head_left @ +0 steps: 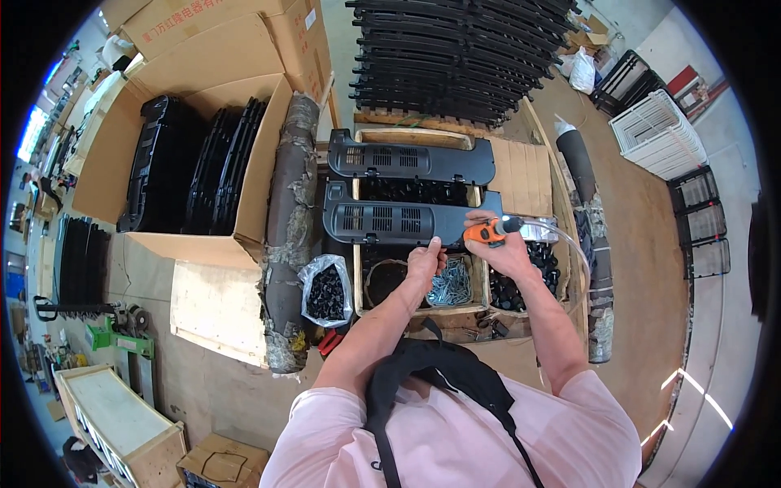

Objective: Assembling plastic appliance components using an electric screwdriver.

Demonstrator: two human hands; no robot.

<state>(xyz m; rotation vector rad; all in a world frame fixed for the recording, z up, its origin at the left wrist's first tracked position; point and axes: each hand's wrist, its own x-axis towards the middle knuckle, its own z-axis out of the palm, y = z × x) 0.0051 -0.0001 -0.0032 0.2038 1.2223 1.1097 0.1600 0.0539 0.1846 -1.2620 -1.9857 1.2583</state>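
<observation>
Across a wooden bin tray (pixel 413 134) lie two long black plastic panels, each with slotted vents. My left hand (pixel 426 265) is closed at the front edge of the nearer panel (pixel 370 221), thumb pressed on its rim and fingers curled beneath. An orange and black power screwdriver (pixel 486 233) sits in the grip of my right hand (pixel 506 254), near the panel's right end. A clear hose (pixel 561 233) curves away behind the tool. The farther panel (pixel 431 161) rests just beyond, touched by neither hand. Below my hands, a compartment holds loose silver screws (pixel 450 282).
A bag of small black parts (pixel 327 294) stands left of the tray, beside red-handled pliers (pixel 331 342). Wrapped rolls (pixel 290 203) (pixel 579 175) flank the tray. An open carton (pixel 102 183) holds black panels. Black frames (pixel 460 61) are stacked at the back, white racks (pixel 657 134) at right.
</observation>
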